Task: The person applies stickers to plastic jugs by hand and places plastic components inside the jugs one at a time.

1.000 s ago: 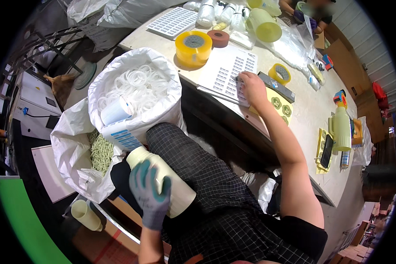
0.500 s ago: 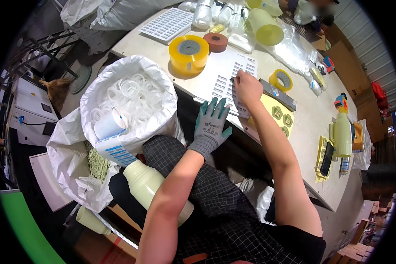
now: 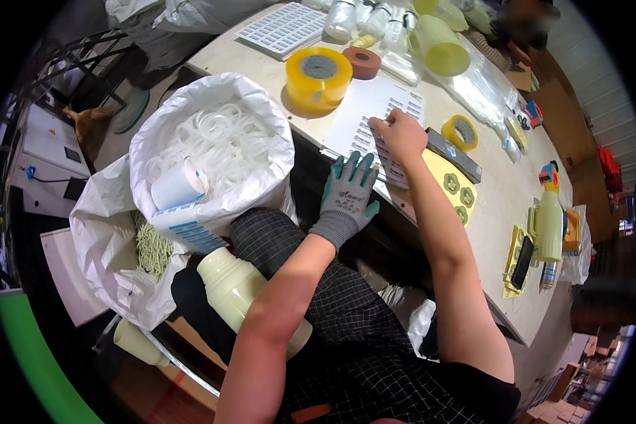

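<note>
My left hand point(image 3: 348, 194), in a grey glove with green fingertips, lies flat with fingers spread on the near edge of a white label sheet point(image 3: 364, 116) on the table. My bare right hand point(image 3: 401, 134) rests on the same sheet, fingers curled and pinching at a label. A pale cream plastic bottle point(image 3: 237, 286) lies across my lap, untouched by either hand.
A white sack of white rings point(image 3: 219, 145) with a paper cup point(image 3: 179, 185) stands at my left. On the beige table point(image 3: 495, 198) are a big yellow tape roll point(image 3: 319, 74), a brown roll point(image 3: 365, 62), a smaller yellow roll point(image 3: 461, 131), a yellow sticker sheet point(image 3: 454, 185) and a spray bottle point(image 3: 548, 222).
My left hand let go of the cream bottle on my lap, rose to the table edge and now lies on the label sheet. My right hand stayed on the sheet.
</note>
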Action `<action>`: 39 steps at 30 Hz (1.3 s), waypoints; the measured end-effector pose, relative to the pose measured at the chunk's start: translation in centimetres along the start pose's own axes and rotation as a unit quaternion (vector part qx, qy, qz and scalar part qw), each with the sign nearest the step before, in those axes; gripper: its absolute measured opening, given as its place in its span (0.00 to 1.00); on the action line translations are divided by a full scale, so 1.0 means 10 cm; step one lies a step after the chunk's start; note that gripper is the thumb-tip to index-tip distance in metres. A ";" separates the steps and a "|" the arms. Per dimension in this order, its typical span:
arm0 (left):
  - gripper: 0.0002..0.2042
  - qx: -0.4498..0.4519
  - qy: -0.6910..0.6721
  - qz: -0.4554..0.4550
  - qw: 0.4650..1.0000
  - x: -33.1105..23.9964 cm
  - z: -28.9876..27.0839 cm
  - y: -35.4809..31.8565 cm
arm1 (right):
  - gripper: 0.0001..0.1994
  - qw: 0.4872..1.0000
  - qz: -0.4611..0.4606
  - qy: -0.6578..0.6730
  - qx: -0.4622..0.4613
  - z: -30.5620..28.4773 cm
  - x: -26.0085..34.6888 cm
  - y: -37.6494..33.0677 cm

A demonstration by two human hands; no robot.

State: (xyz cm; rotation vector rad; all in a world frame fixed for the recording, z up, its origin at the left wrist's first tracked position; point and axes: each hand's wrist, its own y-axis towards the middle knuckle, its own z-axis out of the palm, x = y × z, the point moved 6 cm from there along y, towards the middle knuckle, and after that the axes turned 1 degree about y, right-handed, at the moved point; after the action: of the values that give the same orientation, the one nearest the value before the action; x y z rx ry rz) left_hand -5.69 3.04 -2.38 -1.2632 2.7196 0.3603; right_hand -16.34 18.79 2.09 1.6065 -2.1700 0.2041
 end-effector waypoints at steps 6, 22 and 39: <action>0.35 0.091 -0.034 -0.023 0.995 -0.12 -0.32 -0.22 | 0.21 0.921 -0.059 0.344 0.174 0.13 0.51 -0.58; 0.23 -0.271 -0.007 -0.299 0.915 -0.13 -1.19 -3.65 | 0.19 0.786 -0.227 0.296 0.493 0.62 1.79 -2.86; 0.18 -0.258 0.022 -0.291 0.921 -0.17 -1.14 -3.60 | 0.21 0.821 -0.266 0.210 0.460 0.54 1.90 -2.84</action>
State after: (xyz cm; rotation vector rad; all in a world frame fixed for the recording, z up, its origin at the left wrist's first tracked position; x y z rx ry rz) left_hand 22.82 -21.13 3.09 -2.1375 2.1773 1.0133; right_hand 4.49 -8.84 1.42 2.2758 -1.2141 1.4385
